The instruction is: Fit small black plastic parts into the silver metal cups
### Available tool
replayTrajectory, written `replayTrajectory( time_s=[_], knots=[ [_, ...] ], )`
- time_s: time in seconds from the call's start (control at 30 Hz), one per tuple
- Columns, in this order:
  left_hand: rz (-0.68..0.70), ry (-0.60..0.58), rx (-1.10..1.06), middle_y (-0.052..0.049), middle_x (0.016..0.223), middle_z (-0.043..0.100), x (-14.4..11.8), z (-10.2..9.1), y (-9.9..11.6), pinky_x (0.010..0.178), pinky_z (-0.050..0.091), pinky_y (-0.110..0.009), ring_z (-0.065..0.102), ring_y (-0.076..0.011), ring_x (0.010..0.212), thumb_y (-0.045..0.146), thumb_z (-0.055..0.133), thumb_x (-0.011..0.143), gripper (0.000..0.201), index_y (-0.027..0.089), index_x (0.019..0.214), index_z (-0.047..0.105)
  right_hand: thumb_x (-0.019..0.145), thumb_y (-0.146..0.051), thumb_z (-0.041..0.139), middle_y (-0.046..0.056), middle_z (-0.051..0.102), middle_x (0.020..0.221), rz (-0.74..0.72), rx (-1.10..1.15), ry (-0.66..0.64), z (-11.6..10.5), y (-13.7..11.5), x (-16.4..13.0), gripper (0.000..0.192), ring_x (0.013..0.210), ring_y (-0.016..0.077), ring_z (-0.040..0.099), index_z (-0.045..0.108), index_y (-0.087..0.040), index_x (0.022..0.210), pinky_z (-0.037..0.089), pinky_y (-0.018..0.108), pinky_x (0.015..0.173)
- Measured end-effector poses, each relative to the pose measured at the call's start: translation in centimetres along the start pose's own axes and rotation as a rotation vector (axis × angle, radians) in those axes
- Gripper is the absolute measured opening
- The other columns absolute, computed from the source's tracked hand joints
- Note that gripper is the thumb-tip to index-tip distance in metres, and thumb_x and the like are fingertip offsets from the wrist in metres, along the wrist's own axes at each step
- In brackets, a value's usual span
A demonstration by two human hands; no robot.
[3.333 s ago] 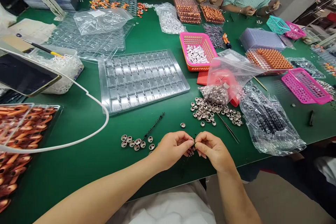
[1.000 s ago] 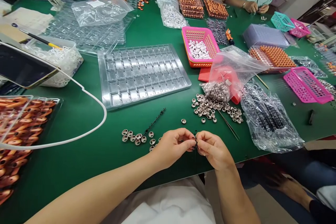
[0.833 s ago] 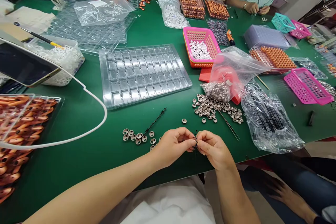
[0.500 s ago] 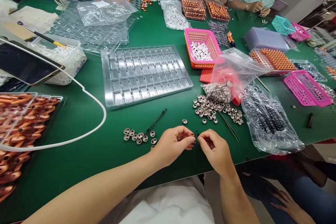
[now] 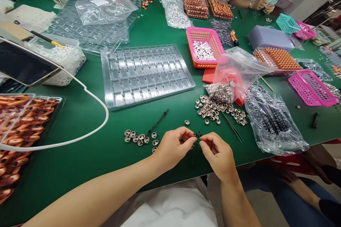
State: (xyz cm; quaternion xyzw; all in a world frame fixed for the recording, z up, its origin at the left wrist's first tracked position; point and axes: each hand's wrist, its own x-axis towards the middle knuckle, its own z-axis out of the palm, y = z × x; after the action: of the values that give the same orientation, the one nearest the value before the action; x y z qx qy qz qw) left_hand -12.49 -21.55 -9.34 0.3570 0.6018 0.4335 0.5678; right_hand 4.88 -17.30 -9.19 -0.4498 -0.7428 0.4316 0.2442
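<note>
Near the table's front edge, my left hand (image 5: 174, 149) pinches what looks like a small black plastic piece (image 5: 196, 135) at its fingertips. My right hand (image 5: 220, 156) is closed in a pinch right beside it, its fingertips almost meeting the left ones; whatever they hold is hidden. Tiny black bits lie on the green table around the fingertips. Left of my hands rests a thin black plastic strip with short side stubs (image 5: 157, 123), among several small silver cups with holes (image 5: 140, 142). A larger pile of these cups (image 5: 210, 111) lies beyond my right hand, with metal tweezers (image 5: 232, 127) beside it.
A clear compartment tray (image 5: 149, 74) lies ahead. Pink baskets (image 5: 206, 64) with white parts stand behind it. Bags of silver cups (image 5: 222, 92) and black strips (image 5: 274, 120) lie right. A white cable (image 5: 102, 127) loops left, near trays of orange parts (image 5: 29, 120). Co-workers sit opposite.
My hands stay almost in place, the fingertips shifting slightly. More black bits show between them. At the lower right, another person's hand and legs have moved.
</note>
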Motion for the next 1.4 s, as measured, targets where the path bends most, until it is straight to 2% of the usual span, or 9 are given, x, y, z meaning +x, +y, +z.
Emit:
replayTrajectory(
  time_s=[0.13, 0.3, 0.7, 0.77, 0.87, 0.97, 1.1, 1.27, 1.4],
  knots=[
    [0.014, -0.014, 0.002, -0.004, 0.08, 0.068, -0.1, 0.1, 0.1, 0.07, 0.056, -0.031, 0.067, -0.0195, 0.074, 0.035, 0.063, 0.081, 0.017, 0.018, 0.085, 0.064, 0.09, -0.032, 0.059, -0.001, 0.053, 0.074, 0.137, 0.198, -0.061, 0.3, -0.1, 0.2, 0.015, 0.06, 0.0119, 0.047, 0.06, -0.02, 0.081, 0.038, 0.023, 0.053],
    [-0.002, -0.03, -0.04, -0.004, 0.08, 0.067, -0.3, 0.1, 0.3, 0.072, 0.057, -0.033, 0.067, -0.02, 0.075, 0.034, 0.064, 0.08, 0.018, 0.017, 0.085, 0.064, 0.089, -0.039, 0.062, -0.003, 0.047, 0.067, 0.271, 0.423, -0.135, 0.3, 0.7, 0.6, 0.022, 0.057, 0.0101, 0.038, 0.059, -0.018, 0.08, 0.03, 0.023, 0.05],
    [-0.061, -0.197, -0.36, -0.002, 0.074, 0.065, 0.0, -0.1, 0.9, 0.069, 0.055, -0.028, 0.064, -0.0136, 0.068, 0.029, 0.07, 0.076, 0.019, 0.013, 0.083, 0.063, 0.082, -0.042, 0.069, -0.004, 0.042, 0.06, 0.363, 0.845, -0.258, 0.6, 1.1, 0.9, 0.029, 0.05, 0.0074, 0.029, 0.058, -0.016, 0.076, 0.02, 0.023, 0.047],
    [-0.066, -0.193, -0.383, -0.002, 0.074, 0.065, 0.1, -0.1, 0.8, 0.069, 0.055, -0.028, 0.064, -0.0135, 0.067, 0.03, 0.071, 0.076, 0.021, 0.013, 0.082, 0.062, 0.085, -0.043, 0.066, -0.004, 0.041, 0.06, 0.338, 0.767, -0.246, 0.4, 1.0, 0.8, 0.029, 0.051, 0.0081, 0.031, 0.057, -0.017, 0.077, 0.022, 0.023, 0.047],
    [-0.074, -0.15, -0.399, -0.001, 0.074, 0.064, 0.2, -0.1, 0.7, 0.067, 0.056, -0.028, 0.064, -0.0131, 0.066, 0.031, 0.073, 0.075, 0.022, 0.013, 0.081, 0.061, 0.091, -0.039, 0.059, -0.003, 0.044, 0.065, 0.245, 0.426, -0.16, 0.0, 0.8, 0.6, 0.024, 0.055, 0.0101, 0.037, 0.056, -0.018, 0.079, 0.028, 0.024, 0.05],
    [-0.067, -0.09, -0.38, -0.001, 0.075, 0.063, 0.3, -0.2, 0.5, 0.066, 0.056, -0.027, 0.063, -0.0129, 0.066, 0.032, 0.072, 0.076, 0.022, 0.013, 0.082, 0.061, 0.093, -0.03, 0.054, -0.001, 0.052, 0.073, 0.073, 0.016, -0.075, -0.1, 0.7, 0.5, 0.017, 0.06, 0.0116, 0.044, 0.057, -0.019, 0.08, 0.034, 0.025, 0.055],
    [-0.06, -0.025, -0.318, -0.001, 0.076, 0.062, 0.3, -0.1, 0.3, 0.066, 0.058, -0.028, 0.062, -0.0133, 0.069, 0.031, 0.069, 0.078, 0.02, 0.014, 0.084, 0.061, 0.094, -0.022, 0.051, 0.001, 0.056, 0.077, -0.124, -0.288, -0.067, 0.2, 1.1, 0.5, 0.013, 0.065, 0.0135, 0.05, 0.058, -0.02, 0.083, 0.037, 0.027, 0.061],
    [-0.073, 0.02, -0.237, -0.002, 0.076, 0.062, 0.3, 0.0, 0.5, 0.064, 0.059, -0.029, 0.063, -0.0149, 0.069, 0.031, 0.067, 0.078, 0.018, 0.015, 0.084, 0.061, 0.095, -0.021, 0.049, 0.002, 0.057, 0.078, -0.184, -0.395, -0.05, 0.5, 1.4, 0.6, 0.013, 0.069, 0.0153, 0.053, 0.058, -0.019, 0.085, 0.039, 0.028, 0.063],
    [-0.068, 0.025, -0.181, -0.002, 0.077, 0.063, 0.2, -0.1, 0.3, 0.064, 0.06, -0.03, 0.065, -0.0162, 0.069, 0.032, 0.065, 0.079, 0.018, 0.016, 0.085, 0.06, 0.095, -0.017, 0.045, 0.004, 0.06, 0.089, -0.145, -0.241, 0.003, 0.2, 0.9, 0.3, 0.017, 0.077, 0.0159, 0.057, 0.061, -0.02, 0.099, 0.043, 0.027, 0.068]
  ],
)
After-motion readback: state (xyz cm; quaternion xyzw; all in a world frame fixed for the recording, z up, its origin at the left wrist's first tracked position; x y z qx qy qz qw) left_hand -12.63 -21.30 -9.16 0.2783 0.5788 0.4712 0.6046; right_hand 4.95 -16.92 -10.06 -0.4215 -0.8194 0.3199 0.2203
